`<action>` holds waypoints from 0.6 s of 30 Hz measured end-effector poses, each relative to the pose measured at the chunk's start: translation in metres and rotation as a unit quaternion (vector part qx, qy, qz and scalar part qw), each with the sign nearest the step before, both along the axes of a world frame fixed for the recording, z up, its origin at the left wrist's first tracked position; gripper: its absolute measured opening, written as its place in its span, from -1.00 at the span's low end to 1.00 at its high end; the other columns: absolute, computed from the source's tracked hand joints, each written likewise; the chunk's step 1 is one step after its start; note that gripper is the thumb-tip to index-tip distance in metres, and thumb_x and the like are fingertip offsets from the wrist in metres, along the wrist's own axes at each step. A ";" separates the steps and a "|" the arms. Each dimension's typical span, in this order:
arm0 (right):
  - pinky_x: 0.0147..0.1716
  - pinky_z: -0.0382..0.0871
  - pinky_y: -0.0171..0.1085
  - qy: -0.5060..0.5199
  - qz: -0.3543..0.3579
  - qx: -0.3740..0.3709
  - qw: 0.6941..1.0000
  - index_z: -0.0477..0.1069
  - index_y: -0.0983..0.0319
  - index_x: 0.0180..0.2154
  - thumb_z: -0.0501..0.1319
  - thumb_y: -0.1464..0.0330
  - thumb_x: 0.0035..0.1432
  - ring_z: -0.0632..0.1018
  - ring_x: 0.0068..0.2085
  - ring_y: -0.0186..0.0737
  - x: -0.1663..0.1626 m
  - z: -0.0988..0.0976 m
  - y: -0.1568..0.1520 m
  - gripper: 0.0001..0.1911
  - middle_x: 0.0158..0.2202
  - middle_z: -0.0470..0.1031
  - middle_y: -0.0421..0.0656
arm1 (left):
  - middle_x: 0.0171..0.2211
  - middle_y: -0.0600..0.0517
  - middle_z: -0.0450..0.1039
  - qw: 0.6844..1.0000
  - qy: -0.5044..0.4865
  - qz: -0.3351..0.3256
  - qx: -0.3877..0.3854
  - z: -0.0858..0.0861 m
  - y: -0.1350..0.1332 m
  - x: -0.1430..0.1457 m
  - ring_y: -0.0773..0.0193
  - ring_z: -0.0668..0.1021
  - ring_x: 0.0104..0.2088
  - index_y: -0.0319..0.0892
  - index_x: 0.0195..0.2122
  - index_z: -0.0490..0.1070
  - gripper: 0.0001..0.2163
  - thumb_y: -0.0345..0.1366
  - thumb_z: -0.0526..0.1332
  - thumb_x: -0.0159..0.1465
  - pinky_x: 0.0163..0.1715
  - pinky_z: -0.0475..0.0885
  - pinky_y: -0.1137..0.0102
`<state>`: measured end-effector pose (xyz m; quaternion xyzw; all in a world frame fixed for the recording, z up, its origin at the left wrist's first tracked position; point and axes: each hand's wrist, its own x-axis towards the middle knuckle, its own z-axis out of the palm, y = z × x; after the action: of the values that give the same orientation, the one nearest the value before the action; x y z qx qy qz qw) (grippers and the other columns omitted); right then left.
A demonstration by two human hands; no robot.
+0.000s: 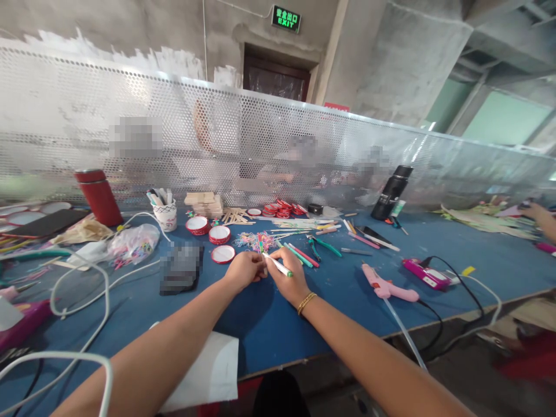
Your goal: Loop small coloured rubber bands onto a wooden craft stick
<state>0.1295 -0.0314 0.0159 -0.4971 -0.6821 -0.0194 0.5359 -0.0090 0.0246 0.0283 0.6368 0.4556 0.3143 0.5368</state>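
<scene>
My right hand (290,275) is closed around a white marker pen (278,264) with a green end, its other end pointing toward my left fingertips. Close beside it, my left hand (247,270) is pinched shut. A small multicoloured strip (261,242) shows just above the left fingertips; whether they grip it I cannot tell. Behind both hands lies a tangle of pastel strings (248,241). To the left stand small round red-rimmed pieces with white faces, one of them a disc (223,254). Several pens, among them a red pen (304,255), lie just right of my hands.
Green-handled pliers (326,245), a pink glue gun (384,284) and a magenta power strip (427,274) lie to the right. A phone (180,269), a paper cup of pens (165,216) and a red flask (99,197) are left. A perforated metal screen (269,145) borders the back.
</scene>
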 end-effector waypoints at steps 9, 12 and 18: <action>-0.30 0.31 -0.26 0.012 -0.016 0.000 1.000 0.35 0.18 -0.38 0.15 0.30 0.23 0.46 -0.33 -0.22 0.001 -0.001 0.002 -0.87 -0.40 0.45 -0.18 | -0.59 0.04 0.47 1.000 -0.013 -0.002 -0.003 -0.002 0.002 0.000 0.36 0.54 -0.55 -0.23 -0.53 0.40 -0.78 -0.19 0.34 0.04 -0.63 0.30 0.57; -0.29 0.31 -0.26 0.001 -0.001 0.001 1.000 0.36 0.18 -0.37 0.15 0.30 0.23 0.47 -0.33 -0.22 0.000 -0.001 0.001 -0.87 -0.39 0.46 -0.17 | -0.59 0.04 0.47 1.000 -0.009 -0.003 0.000 -0.001 0.002 0.000 0.37 0.54 -0.55 -0.24 -0.51 0.44 -0.81 -0.22 0.33 0.05 -0.61 0.30 0.57; -0.28 0.30 -0.26 0.008 -0.022 -0.005 1.000 0.35 0.19 -0.38 0.16 0.30 0.23 0.47 -0.33 -0.22 0.002 -0.002 0.002 -0.86 -0.40 0.45 -0.18 | -0.58 0.03 0.48 1.000 -0.017 -0.004 -0.001 -0.003 0.002 0.001 0.39 0.53 -0.57 -0.24 -0.53 0.41 -0.80 -0.21 0.33 0.06 -0.62 0.30 0.57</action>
<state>0.1314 -0.0291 0.0139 -0.5148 -0.6669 -0.0242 0.5382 -0.0083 0.0268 0.0253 0.6322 0.4443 0.3227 0.5466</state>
